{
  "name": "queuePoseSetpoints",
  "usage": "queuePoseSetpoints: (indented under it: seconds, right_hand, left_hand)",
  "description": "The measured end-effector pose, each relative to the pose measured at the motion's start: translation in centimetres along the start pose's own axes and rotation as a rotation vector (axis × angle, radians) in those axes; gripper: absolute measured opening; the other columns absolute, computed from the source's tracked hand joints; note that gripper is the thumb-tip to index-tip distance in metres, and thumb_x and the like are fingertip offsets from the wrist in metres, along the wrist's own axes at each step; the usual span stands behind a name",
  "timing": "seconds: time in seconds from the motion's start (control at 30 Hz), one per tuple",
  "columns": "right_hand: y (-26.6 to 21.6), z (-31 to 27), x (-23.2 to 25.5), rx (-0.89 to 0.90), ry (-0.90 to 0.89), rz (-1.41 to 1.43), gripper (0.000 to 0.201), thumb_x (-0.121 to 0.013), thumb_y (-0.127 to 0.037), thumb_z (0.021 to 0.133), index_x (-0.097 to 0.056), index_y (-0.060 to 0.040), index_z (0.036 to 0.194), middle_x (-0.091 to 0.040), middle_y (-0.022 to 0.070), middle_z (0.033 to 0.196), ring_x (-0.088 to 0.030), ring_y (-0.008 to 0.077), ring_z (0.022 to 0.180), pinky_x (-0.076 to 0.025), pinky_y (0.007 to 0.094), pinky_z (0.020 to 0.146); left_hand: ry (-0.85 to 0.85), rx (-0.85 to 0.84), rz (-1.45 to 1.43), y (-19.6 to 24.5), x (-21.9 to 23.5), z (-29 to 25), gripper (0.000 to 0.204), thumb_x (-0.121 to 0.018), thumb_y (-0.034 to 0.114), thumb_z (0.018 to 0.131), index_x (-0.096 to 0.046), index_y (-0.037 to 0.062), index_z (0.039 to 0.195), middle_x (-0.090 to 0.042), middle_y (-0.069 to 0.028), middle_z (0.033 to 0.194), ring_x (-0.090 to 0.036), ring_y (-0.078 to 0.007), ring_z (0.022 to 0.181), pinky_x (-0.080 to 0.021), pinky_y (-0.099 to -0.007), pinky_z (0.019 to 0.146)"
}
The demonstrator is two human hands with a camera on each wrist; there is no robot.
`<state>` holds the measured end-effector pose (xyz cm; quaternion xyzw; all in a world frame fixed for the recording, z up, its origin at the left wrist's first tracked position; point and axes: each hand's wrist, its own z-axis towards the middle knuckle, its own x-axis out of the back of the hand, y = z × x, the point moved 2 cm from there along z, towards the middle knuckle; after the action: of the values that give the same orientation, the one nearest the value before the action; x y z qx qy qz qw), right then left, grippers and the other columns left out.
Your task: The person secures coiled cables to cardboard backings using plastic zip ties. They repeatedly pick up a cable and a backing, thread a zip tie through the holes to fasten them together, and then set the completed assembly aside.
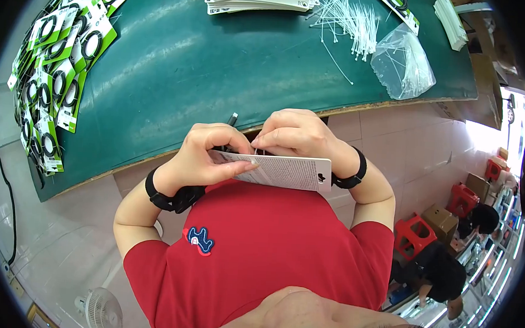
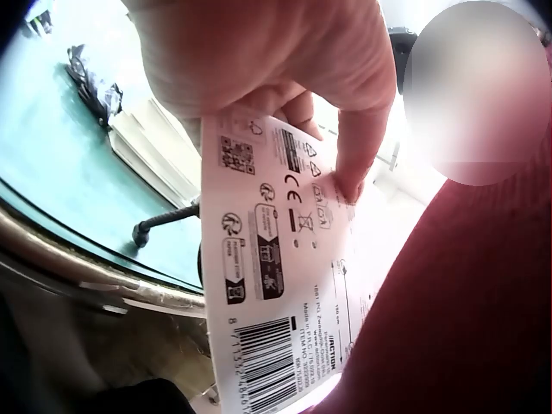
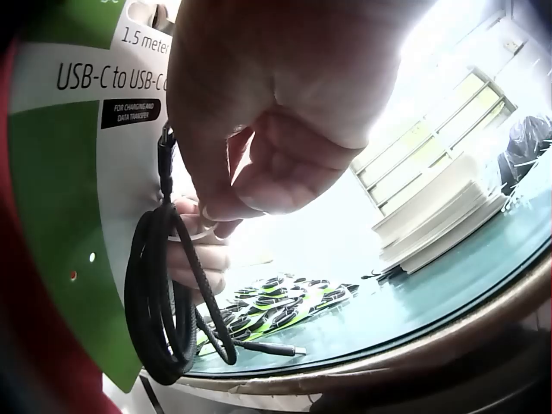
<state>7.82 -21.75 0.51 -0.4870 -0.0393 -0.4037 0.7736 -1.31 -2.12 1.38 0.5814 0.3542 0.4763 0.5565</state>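
A printed card (image 1: 292,172) is held upright close to the red shirt, its text side toward the body. My left hand (image 1: 206,155) grips the card's left end, thumb on the printed back (image 2: 267,259). On the green-and-white front (image 3: 65,198) lies a coiled black cable (image 3: 159,293); one cable end (image 1: 233,118) sticks out toward the table. My right hand (image 1: 297,133) pinches a thin white tie (image 3: 200,226) at the coil between thumb and finger, and left-hand fingers show behind the coil in the right wrist view.
Many carded cables (image 1: 60,64) are heaped at the table's left. Stacked cards (image 1: 262,0) stand at the back, beside loose white ties (image 1: 353,23) and a clear bag of ties (image 1: 405,64). The table's front edge (image 1: 156,156) runs just beyond the hands.
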Motion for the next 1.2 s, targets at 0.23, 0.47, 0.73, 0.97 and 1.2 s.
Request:
queuePoseSetpoints:
  seconds: [0.23, 0.47, 0.73, 0.97, 1.2]
  right_hand:
    - [0.0, -0.2, -0.2, 0.062, -0.019, 0.044, 0.015, -0.073, -0.006, 0.075, -0.07, -0.0052, 0.09, -0.065, 0.0069, 0.083, -0.066, 0.0243, 0.074, -0.052, 0.035, 0.062]
    - [-0.4, 0.2, 0.4, 0.105, -0.07, 0.062, 0.017, -0.077, -0.01, 0.075, -0.072, -0.0045, 0.091, -0.068, 0.0077, 0.086, -0.068, 0.023, 0.072, -0.053, 0.031, 0.059]
    - [-0.5, 0.5, 0.6, 0.041, -0.087, 0.067, 0.02, -0.078, -0.012, 0.074, -0.071, -0.005, 0.092, -0.068, 0.0076, 0.087, -0.069, 0.0233, 0.074, -0.054, 0.0317, 0.061]
    - [-0.7, 0.3, 0.4, -0.005, -0.082, 0.047, 0.02, -0.078, -0.012, 0.075, -0.07, -0.0043, 0.091, -0.069, 0.0083, 0.089, -0.069, 0.0241, 0.074, -0.055, 0.0326, 0.062]
    - [-0.5, 0.0, 0.3, 0.008, -0.056, -0.018, 0.017, -0.075, -0.007, 0.077, -0.07, -0.0031, 0.093, -0.069, 0.0094, 0.087, -0.069, 0.0248, 0.075, -0.055, 0.0335, 0.065]
  left_hand:
    - [0.001, -0.118, 0.071, 0.0, -0.1, -0.2, 0.014, -0.081, 0.001, 0.072, -0.07, 0.0014, 0.08, -0.073, -0.0097, 0.082, -0.072, -0.0216, 0.08, -0.055, -0.0301, 0.073]
    - [-0.007, -0.004, 0.006, -0.1, 0.2, -0.2, 0.013, -0.08, 0.002, 0.073, -0.07, 0.0014, 0.082, -0.073, -0.01, 0.084, -0.071, -0.0188, 0.079, -0.054, -0.0287, 0.072]
    - [0.001, 0.168, -0.127, -0.5, 0.2, -0.4, 0.015, -0.081, 0.003, 0.077, -0.07, -0.0006, 0.085, -0.072, -0.0103, 0.089, -0.07, -0.0168, 0.084, -0.054, -0.0272, 0.073]
    - [-0.015, 0.135, -0.123, -0.8, 0.2, -0.6, 0.016, -0.081, 0.001, 0.076, -0.069, -0.0019, 0.087, -0.072, -0.0117, 0.09, -0.07, -0.0174, 0.086, -0.054, -0.0277, 0.075]
    - [-0.026, 0.105, -0.137, -0.8, 0.3, -0.6, 0.016, -0.081, 0.001, 0.076, -0.068, -0.0015, 0.086, -0.072, -0.0123, 0.091, -0.07, -0.0175, 0.086, -0.054, -0.028, 0.075]
